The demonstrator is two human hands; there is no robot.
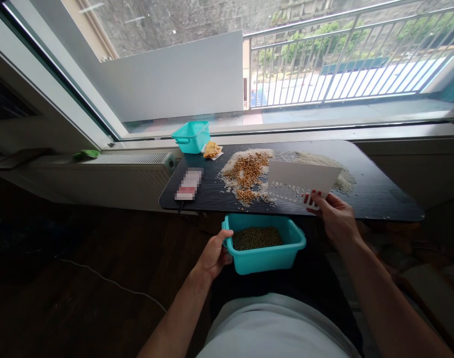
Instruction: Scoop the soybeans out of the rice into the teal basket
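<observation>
My left hand [214, 254] grips the left rim of a teal plastic tub [266, 258] held just below the table's near edge. The tub holds a layer of dark green beans [257, 237]. My right hand [334, 215] pinches the lower edge of a white slotted scraper card [301, 181] standing on the black table [376, 191]. Left of the card lies a pile of yellow beans [247, 174] mixed with white rice. More rice [323, 161] is spread behind and right of the card.
A second, smaller teal tub [191, 135] stands at the table's back left corner, with a crumpled yellow wrapper [212, 149] beside it. A blurred flat packet [189, 184] lies at the left. A radiator [100, 171] runs along the window wall; a white cable [111, 283] crosses the floor.
</observation>
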